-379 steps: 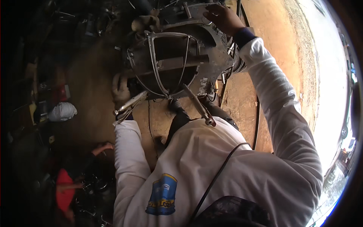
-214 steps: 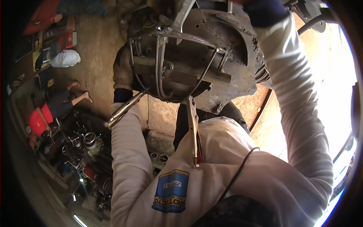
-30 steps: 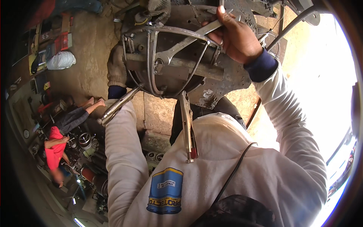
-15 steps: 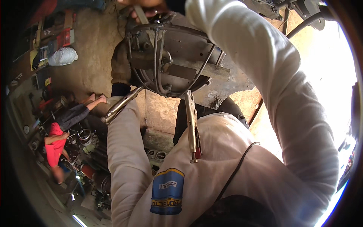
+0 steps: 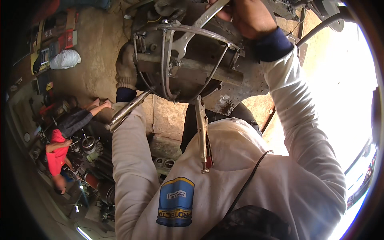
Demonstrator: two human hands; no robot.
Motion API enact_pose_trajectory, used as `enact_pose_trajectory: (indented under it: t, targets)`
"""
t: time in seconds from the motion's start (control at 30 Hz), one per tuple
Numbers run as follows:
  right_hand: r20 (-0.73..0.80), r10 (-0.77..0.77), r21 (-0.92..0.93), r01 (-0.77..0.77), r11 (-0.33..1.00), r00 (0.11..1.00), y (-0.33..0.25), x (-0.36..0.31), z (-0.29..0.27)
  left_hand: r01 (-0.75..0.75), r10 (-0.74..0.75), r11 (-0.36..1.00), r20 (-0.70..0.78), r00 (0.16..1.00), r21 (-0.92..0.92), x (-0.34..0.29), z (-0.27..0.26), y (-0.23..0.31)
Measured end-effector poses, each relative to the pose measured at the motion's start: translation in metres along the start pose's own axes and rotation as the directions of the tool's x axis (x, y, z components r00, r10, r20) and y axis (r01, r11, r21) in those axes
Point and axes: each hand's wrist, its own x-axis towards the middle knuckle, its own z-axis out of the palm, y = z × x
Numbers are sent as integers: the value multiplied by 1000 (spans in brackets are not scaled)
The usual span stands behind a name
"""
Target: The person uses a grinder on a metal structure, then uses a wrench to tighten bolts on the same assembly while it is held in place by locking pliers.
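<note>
My right hand (image 5: 253,18), bare, is closed on the handle of a long steel wrench (image 5: 205,18) at the top. The wrench slants down to the left, its head just above a nut (image 5: 175,64) inside a round cage of bent metal rods (image 5: 166,60). Whether the jaw touches the nut I cannot tell. My left hand (image 5: 127,66), in a brown knit glove, reaches up along the cage's left side; its fingers are hidden. Two locking pliers clamp the cage's lower rim: one pair (image 5: 130,110) slants over my left forearm, the other pair (image 5: 203,136) hangs before my shirt.
A flat metal plate (image 5: 256,82) with a rough edge lies under the cage. At the left, a person in a red shirt (image 5: 59,154) is beside machinery (image 5: 91,148). A white bag (image 5: 66,59) lies at the upper left. A dark hose (image 5: 320,27) curves at the upper right.
My right hand and the wrench have swung rightward across the top. The wrench, steep before, now slants from upper right to lower left. My left arm and both locking pliers have barely moved.
</note>
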Motion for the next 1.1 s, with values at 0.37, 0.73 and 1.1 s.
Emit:
enact_pose_trajectory:
  t: [0.37, 0.73, 1.1]
  targets:
    - [-9, 140, 180, -136, 974, 990, 7, -31, -17, 55, -60, 994, -57, 997, -98, -7, 3, 5]
    - [0, 216, 127, -214, 969, 976, 16, -31, -18, 37, -46, 992, -76, 996, -120, -8, 4, -2]
    - [245, 238, -250, -176, 952, 940, 20, 73, 78, 9, -11, 996, 20, 1000, 92, -6, -6, -12]
